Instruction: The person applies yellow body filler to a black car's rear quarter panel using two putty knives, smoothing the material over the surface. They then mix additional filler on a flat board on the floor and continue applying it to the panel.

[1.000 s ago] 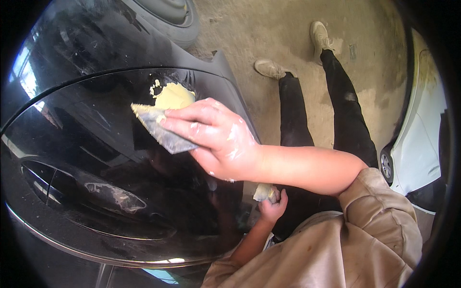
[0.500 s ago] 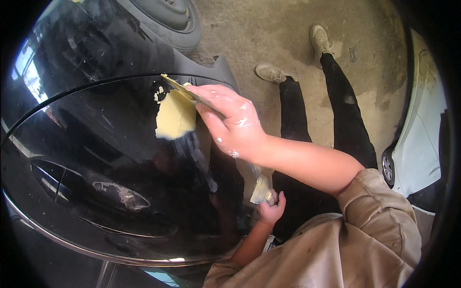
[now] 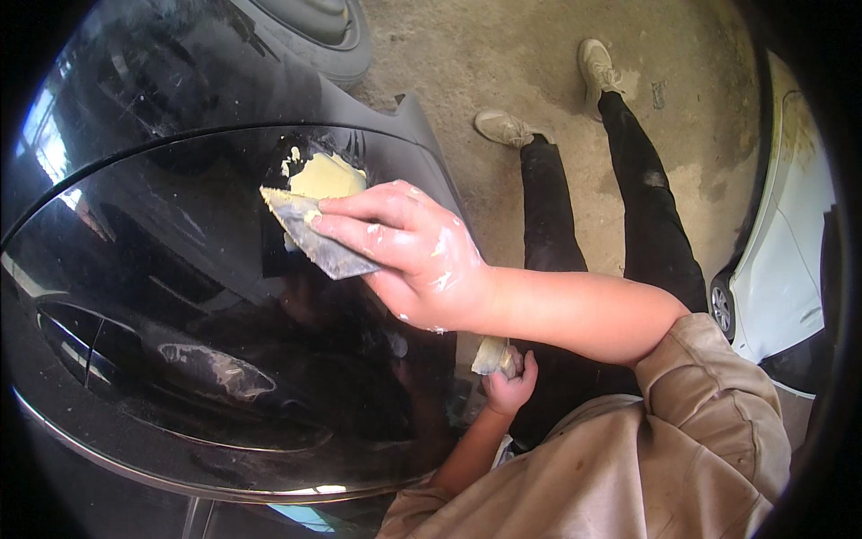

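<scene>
My right hand [image 3: 422,256] is closed around a flat putty spreader [image 3: 316,235], a triangular grey blade with yellowish filler along its edge. The blade lies against or very close to the black car door [image 3: 224,287], over a patch of pale yellow filler [image 3: 328,175]. Part of that patch is hidden under the blade and my fingers. White smears mark the back of my right hand. Lower down, close to my body, my left hand [image 3: 512,384] grips a second putty-smeared spreader [image 3: 491,356]; its lower part is hidden by the fingers.
A door handle [image 3: 220,373] with a scuffed recess sits left of my hands. A car wheel [image 3: 328,36] is at the upper left. My shoes [image 3: 597,72] stand on the concrete floor [image 3: 467,54]. A white car [image 3: 786,234] is at the right.
My right hand has swept the spreader nearer to me across the filler, and the blade has turned flatter. The upper filler patch is now uncovered. My left hand stays about where it was.
</scene>
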The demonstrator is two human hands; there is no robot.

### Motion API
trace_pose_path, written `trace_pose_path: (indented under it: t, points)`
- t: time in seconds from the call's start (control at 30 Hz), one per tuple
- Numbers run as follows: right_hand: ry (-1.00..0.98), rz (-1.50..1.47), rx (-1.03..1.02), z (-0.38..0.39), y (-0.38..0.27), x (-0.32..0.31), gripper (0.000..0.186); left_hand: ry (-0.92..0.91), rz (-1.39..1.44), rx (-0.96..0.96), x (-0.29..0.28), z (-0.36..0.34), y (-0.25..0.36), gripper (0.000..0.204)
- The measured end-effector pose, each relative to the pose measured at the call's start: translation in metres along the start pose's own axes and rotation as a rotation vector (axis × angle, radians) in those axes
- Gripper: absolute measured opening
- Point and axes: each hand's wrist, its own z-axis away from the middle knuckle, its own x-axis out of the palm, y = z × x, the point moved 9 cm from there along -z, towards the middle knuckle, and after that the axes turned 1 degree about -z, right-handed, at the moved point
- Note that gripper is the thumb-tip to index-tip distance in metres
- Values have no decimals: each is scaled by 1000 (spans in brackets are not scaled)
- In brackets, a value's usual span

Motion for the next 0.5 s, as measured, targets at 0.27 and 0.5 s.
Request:
trace_pose_path:
  t: [0.27,0.5]
  points:
    - [-72,-126,-155,10,-24,0,61,70,-173,161,-5,-11,32,31]
    - [106,1,159,4,39,-30,39,-98,-107,-66,2,0,4,28]
